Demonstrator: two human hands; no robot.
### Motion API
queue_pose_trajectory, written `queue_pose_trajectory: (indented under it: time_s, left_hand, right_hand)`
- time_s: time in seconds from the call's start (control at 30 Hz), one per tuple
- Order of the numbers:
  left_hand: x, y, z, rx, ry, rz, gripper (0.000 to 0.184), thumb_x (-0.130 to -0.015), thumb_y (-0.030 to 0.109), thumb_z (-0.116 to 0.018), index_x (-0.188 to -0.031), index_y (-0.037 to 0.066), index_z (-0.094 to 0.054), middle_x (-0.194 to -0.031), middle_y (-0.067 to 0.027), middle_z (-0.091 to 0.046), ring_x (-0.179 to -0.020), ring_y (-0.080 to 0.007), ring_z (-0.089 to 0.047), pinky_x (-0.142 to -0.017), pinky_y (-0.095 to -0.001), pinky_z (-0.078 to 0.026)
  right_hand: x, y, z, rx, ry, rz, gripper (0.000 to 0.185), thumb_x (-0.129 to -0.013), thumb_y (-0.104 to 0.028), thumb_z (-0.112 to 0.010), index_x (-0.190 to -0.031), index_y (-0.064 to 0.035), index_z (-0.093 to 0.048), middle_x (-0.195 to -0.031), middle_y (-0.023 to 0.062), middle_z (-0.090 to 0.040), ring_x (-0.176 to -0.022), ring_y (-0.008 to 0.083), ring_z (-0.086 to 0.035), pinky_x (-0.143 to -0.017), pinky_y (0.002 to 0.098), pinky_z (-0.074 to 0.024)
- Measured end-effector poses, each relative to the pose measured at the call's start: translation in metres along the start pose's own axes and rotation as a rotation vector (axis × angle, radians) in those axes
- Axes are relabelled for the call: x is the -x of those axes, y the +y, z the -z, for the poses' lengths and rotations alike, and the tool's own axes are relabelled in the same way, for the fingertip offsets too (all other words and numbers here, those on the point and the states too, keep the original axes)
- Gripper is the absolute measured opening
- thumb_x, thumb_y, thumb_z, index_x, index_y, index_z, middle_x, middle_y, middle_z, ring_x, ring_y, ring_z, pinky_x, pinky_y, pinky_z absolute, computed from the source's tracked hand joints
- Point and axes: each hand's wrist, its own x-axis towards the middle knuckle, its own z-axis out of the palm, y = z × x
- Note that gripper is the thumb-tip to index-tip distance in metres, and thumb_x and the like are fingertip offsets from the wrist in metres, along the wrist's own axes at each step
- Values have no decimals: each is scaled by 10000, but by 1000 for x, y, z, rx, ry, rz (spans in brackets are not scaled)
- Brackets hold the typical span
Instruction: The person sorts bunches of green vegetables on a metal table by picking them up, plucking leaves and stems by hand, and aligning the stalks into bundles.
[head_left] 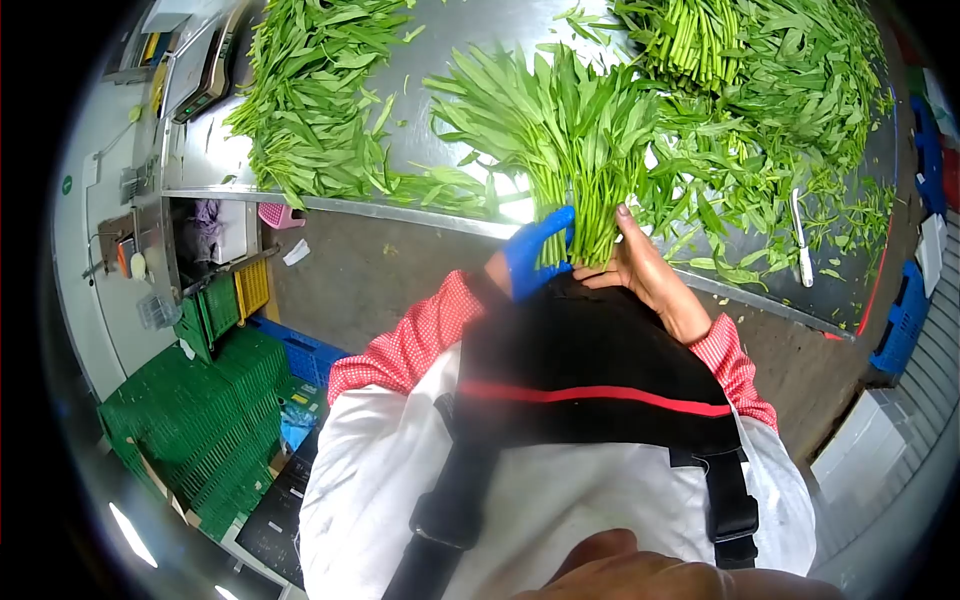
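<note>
A bunch of water spinach [575, 170] stands between my hands at the table's front edge, leaves pointing away from me and cut stems towards my apron. My left hand [532, 250], in a blue glove, is closed around the left side of the stems. My bare right hand [645, 270] cups the stems from the right, its thumb along them and its fingers under the stem ends. A knife [803, 240] with a white handle lies on the table to the right of my right hand.
A metal table [430, 130] carries a leafy pile [310, 100] at left and a larger heap [800, 80] at right, with loose leaves between. A scale-like device [208, 80] stands at the far left. Green crates [200, 410] are stacked below left; blue crates [900, 320] stand at right.
</note>
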Motion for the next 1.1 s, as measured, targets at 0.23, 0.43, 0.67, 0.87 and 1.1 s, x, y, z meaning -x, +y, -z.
queue_pose_trajectory:
  time_s: [0.23,0.43,0.67,0.87,1.1]
  left_hand:
    - [-23,-11,-1,600,84,548,377,-923,168,-527,-1269,34,-465,-1199,-110,-550,-1067,-196,-561,-970,-313,-431]
    - [-21,-16,-10,650,218,506,313,-912,161,-546,-1182,5,-522,-1061,-102,-605,-963,-195,-595,-832,-301,-500]
    - [-14,-18,-3,518,176,487,368,-852,126,-613,-1198,64,-505,-1021,-79,-612,-895,-179,-609,-767,-303,-513]
    - [-10,-22,-4,400,156,470,288,-873,212,-602,-1097,32,-583,-961,-66,-622,-850,-125,-585,-722,-239,-479]
    - [-10,-19,-4,347,115,415,279,-875,224,-593,-1074,29,-597,-930,-78,-649,-763,-108,-587,-620,-219,-452]
  right_hand:
    - [5,3,-1,221,114,83,357,-943,-262,-281,-1118,15,-420,-866,213,-634,-701,274,-650,-596,330,-543]
    - [-4,3,12,1278,260,251,336,-944,-301,-355,-912,-17,-531,-634,168,-617,-567,302,-608,-520,386,-487]
    - [26,-44,-23,1559,403,580,200,-836,-260,-588,-850,-63,-618,-689,168,-623,-660,340,-614,-568,419,-481]
    - [-48,-38,-16,1565,449,667,139,-794,-155,-615,-889,-53,-599,-687,143,-629,-647,336,-612,-576,401,-476]
    - [-59,-20,-5,1412,547,965,96,-779,-80,-616,-773,-36,-531,-640,149,-580,-587,322,-589,-527,386,-457]
